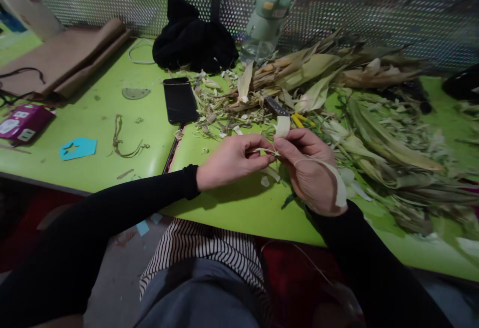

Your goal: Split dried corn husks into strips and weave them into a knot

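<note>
My left hand (239,161) and my right hand (310,168) meet above the front of the green table. Between the fingertips of both is a pale corn husk strip (283,126); one flat end stands up above my right thumb. Another length of pale husk (340,188) curls over the back of my right hand and hangs toward the wrist. My left thumb and fingers are closed on a thin part of the strip. Just behind my hands lie yellow-handled scissors (297,120) and a dark-handled tool (276,106) among husk scraps.
Dried corn husks (392,153) pile along the right and back. A black phone (180,100), a green water bottle (266,23) and a black cloth bundle (194,38) stand or lie behind. To the left are brown paper (71,61), a blue cutout (78,149) and a purple box (25,123).
</note>
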### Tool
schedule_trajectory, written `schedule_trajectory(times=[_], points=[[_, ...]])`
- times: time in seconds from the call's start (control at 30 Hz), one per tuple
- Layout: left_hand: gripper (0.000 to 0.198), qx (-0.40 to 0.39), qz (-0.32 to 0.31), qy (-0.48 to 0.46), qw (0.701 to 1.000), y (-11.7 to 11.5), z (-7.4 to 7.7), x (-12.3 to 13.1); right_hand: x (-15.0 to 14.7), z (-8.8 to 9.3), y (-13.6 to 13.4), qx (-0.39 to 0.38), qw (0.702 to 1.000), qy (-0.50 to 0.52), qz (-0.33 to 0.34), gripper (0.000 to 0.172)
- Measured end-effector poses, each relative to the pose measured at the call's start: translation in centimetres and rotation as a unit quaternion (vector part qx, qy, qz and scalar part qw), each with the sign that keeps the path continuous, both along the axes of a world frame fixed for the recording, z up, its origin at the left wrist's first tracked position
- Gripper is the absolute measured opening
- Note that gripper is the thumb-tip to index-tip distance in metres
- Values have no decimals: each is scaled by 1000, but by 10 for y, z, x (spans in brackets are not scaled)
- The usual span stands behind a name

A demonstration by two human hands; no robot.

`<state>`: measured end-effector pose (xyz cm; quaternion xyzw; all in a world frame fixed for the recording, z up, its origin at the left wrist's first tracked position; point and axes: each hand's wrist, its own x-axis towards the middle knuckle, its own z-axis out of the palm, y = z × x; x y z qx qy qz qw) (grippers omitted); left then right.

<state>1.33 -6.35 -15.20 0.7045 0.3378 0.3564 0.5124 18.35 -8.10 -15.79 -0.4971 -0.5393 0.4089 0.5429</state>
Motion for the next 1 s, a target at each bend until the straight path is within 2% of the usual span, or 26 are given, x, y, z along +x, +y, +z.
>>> schedule_trajectory(times=[0.27,0.47,0.67,0.83,0.9,1.0], points=[[11,14,-34,-18,999,0,1,-2,1,-3,1,38,999,-18,-18,25],[9,18,-25,-25,999,-3,4,-1,3,-6,4,32,999,-35,-8,28],[21,-123,-41,-67,989,-3,12,0,7,-2,7,8,999,-34,37,29],[13,-237,-33,-76,968,3,12,0,6,8,5,-26,998,0,54,29],[9,-253,-40,-83,963,4,11,-1,5,10,5,-24,999,8,43,26],[15,-252,-58,-103,960,4,10,-1,5,11,6,-32,998,9,44,23]])
